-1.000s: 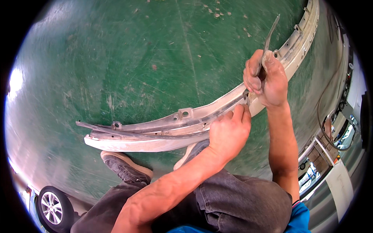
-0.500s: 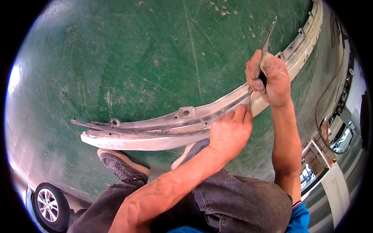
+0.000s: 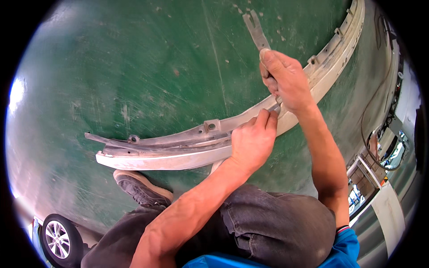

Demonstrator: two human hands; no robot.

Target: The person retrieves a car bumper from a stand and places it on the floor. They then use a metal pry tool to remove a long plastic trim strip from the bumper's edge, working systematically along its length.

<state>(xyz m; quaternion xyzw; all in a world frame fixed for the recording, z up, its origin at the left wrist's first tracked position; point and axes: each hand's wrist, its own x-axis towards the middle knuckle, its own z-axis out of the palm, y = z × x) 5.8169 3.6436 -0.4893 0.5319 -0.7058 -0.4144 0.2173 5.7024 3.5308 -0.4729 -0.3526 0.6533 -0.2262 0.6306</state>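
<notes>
A long curved white trim piece, with grey flanged tabs and bolt holes, arcs over the green floor from before my shoes to the upper right. Along it runs a loose grey strip, raised at its left end. My right hand grips a flat metal bar with a slotted tip, angled up and left; its lower end meets the trim's channel. Just below, my left hand is closed, its fingertips pinching the strip at that spot.
A shoe and my bent knees are beneath the trim. A car wheel stands at lower left. At the right edge are a hose, a metal frame and pale panels.
My right hand has shifted left and rotated, swinging the bar's upper end from upright toward the left. My left hand has moved slightly left and up, still pinching.
</notes>
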